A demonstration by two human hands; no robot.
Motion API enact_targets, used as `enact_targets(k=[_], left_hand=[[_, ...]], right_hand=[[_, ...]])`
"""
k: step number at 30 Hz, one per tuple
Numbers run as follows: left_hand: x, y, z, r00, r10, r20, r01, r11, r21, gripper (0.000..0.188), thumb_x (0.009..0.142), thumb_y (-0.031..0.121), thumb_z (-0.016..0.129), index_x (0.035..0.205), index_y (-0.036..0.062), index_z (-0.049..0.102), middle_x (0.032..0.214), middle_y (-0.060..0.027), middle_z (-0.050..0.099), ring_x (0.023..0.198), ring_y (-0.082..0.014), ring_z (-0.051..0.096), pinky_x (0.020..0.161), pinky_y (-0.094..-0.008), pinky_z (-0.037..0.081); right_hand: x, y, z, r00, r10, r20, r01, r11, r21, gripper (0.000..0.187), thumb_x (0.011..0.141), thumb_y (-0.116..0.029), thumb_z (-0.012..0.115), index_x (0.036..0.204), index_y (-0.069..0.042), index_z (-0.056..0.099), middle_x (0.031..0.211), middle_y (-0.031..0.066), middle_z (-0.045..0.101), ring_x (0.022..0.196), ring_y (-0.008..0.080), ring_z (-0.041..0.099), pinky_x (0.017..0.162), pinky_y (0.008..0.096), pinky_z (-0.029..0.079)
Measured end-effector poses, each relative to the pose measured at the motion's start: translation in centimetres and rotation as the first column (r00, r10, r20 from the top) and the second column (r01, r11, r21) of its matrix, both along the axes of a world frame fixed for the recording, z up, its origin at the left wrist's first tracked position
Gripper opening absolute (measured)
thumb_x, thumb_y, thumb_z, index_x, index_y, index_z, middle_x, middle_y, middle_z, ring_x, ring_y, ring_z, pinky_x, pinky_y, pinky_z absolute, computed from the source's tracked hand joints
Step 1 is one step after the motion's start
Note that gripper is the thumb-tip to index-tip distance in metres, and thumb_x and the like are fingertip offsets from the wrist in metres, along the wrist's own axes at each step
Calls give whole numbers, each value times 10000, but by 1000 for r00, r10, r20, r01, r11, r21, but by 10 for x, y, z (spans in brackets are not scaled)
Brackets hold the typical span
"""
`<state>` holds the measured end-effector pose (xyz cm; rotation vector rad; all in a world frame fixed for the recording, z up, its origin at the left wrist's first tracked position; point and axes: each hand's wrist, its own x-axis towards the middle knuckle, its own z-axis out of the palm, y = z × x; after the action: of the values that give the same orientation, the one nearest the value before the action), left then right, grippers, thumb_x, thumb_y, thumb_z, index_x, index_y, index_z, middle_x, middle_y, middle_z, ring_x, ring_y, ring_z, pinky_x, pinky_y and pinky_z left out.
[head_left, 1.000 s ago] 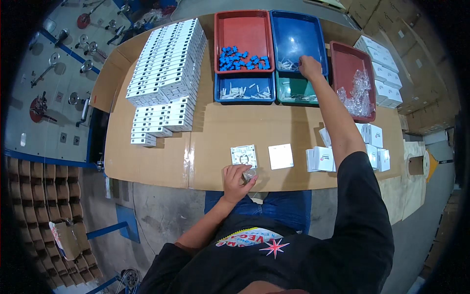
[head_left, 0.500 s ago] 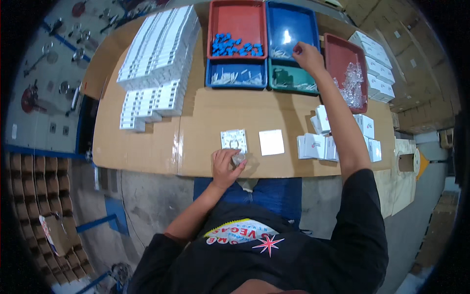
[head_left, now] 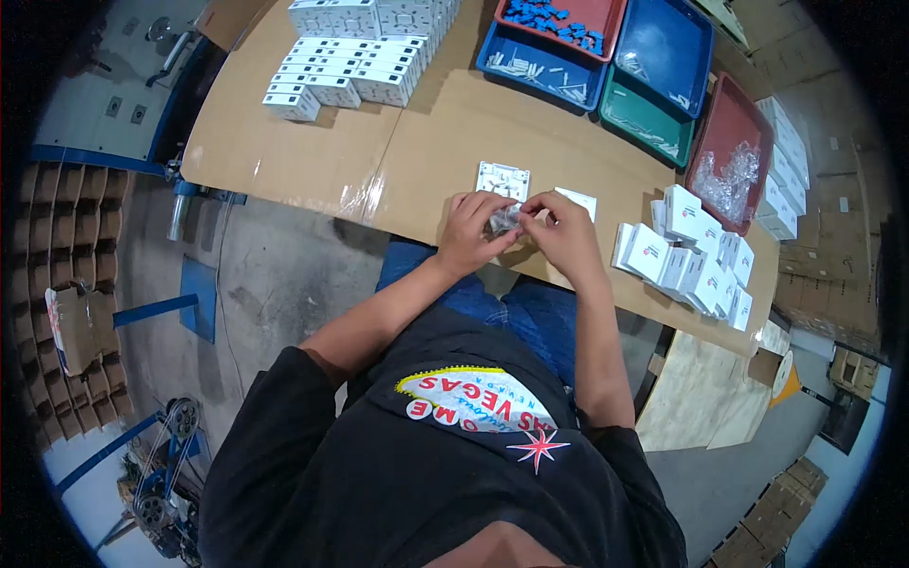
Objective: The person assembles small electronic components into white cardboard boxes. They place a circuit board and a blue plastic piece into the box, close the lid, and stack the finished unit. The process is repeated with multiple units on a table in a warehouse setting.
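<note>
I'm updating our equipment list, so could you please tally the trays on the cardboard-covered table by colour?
Red trays: 2
Blue trays: 2
Green tray: 1
Total: 5 trays

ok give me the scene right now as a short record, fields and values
left hand: holding crinkled clear plastic
right hand: fingertips at the plastic's right edge; grip unclear
just beyond hands: white square frame, plain white square
far trays: red tray with blue pieces; two blue trays and green tray, small pale pieces inside
right-hand red tray: clear plastic pieces
table's left: stacked white boxes
</note>
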<state>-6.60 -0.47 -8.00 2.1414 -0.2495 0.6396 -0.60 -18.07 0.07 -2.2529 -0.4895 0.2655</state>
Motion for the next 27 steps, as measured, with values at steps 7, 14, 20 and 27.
enact_targets(k=[7,14,20,27], left_hand=[[1,2,-3,1000,-7,7,7,999,-48,471,748,214,825,1180,91,684,1097,-62,687,1061,-256,640,958,-399,419],[-1,-1,5,999,-26,-32,21,986,-163,534,723,176,818,1232,82,683,1155,-92,687,1097,-286,637,987,-400,428],[1,5,-4,996,18,82,-11,997,-83,435,771,188,844,1167,78,701,1087,-70,704,1055,-256,660,948,-396,436],[2,3,-6,999,28,18,-25,986,-162,372,801,198,841,1127,70,715,1025,-67,711,966,-257,666,888,-387,454]], right_hand=[[-11,7,5,996,42,-74,-43,999,-8,227,902,-248,758,1030,-60,760,918,113,706,734,274,670,690,375,521],[-12,2,2,999,53,-9,-52,997,56,177,917,-212,736,998,-55,749,907,123,711,720,285,674,668,379,520],[-19,11,9,996,86,-6,-86,996,33,167,923,-146,731,1018,-9,743,897,107,719,716,199,634,651,316,491],[35,1,11,999,35,-2,-34,999,42,192,943,-197,702,1053,-52,766,972,113,766,789,212,712,714,348,544]])
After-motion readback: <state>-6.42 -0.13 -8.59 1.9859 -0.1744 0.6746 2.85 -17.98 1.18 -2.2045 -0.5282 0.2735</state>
